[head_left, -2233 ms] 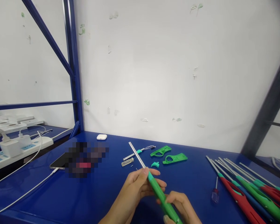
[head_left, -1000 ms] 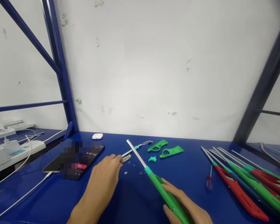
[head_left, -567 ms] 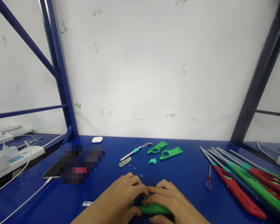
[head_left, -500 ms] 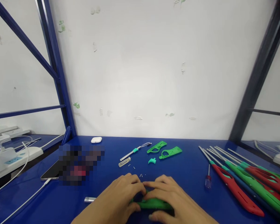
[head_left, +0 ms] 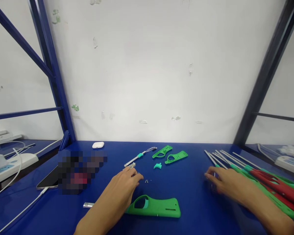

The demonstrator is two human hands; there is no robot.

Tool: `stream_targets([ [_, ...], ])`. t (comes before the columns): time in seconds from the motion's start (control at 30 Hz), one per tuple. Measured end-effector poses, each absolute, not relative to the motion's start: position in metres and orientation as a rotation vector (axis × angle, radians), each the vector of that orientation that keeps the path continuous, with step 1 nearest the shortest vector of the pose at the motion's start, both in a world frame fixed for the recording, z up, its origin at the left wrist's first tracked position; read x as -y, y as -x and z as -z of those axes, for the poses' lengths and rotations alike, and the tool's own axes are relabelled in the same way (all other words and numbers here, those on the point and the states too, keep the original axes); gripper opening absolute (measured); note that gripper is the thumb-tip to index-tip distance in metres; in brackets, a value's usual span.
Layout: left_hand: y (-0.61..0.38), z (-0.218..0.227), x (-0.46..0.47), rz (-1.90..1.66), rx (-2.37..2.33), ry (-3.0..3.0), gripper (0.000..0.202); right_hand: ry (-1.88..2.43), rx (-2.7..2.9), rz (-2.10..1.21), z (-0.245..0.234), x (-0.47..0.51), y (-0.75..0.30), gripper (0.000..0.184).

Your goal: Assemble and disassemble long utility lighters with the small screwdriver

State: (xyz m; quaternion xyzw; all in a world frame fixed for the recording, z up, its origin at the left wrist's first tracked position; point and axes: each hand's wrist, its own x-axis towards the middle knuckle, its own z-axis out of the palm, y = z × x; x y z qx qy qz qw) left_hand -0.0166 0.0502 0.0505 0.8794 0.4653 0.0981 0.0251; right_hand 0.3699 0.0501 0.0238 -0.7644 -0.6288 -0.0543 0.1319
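A green gas lighter (head_left: pixel 159 207) lies on the blue table in front of me, its metal tube tip (head_left: pixel 88 205) showing left of my forearm. My left hand (head_left: pixel 124 182) is beyond it, fingers curled together and pointing down at the tabletop, beside a clear fuel tank (head_left: pixel 131 165) and tiny screws (head_left: pixel 146 181). Whatever its fingertips may hold is hidden. My right hand (head_left: pixel 222 179) is over at the right, blurred, with thumb and fingers apart around a small screwdriver (head_left: pixel 214 178), which is partly covered.
Two green casing halves (head_left: pixel 176 157), a teal trigger (head_left: pixel 157 165) and a metal tube with wires (head_left: pixel 133 160) lie farther back. Several red and green lighters (head_left: pixel 279 184) are piled at right. A phone (head_left: pixel 47 178), white earbud case (head_left: pixel 98 145) and power strip (head_left: pixel 26 161) are at left.
Both hands have let go of the green lighter, which now lies uncovered. My left hand moved slightly forward and left to the small parts; my right hand moved right to the screwdriver.
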Motion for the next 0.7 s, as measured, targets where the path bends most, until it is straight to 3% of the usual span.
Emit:
stream_targets([
  [0.1, 0.011, -0.038, -0.056, -0.253, -1.406, -2.764, 0.077, 2.257, 1.922, -0.019, -0.019, -0.059, -0.353, 0.023],
  [0.17, 0.010, -0.029, -0.059, -0.220, -1.379, -2.795, 0.083, 2.236, 1.951, -0.093, -0.022, -0.063, -0.340, 0.029],
  [0.43, 0.013, -0.024, -0.068, -0.181, -1.298, -2.848, 0.046, 1.815, 2.064, -0.422, -0.063, -0.039, -0.305, 0.036],
  [0.7, 0.004, -0.040, -0.055, -0.145, -1.397, -2.864, 0.032, 1.520, 1.806, -0.578, -0.085, -0.012, -0.293, 0.028],
])
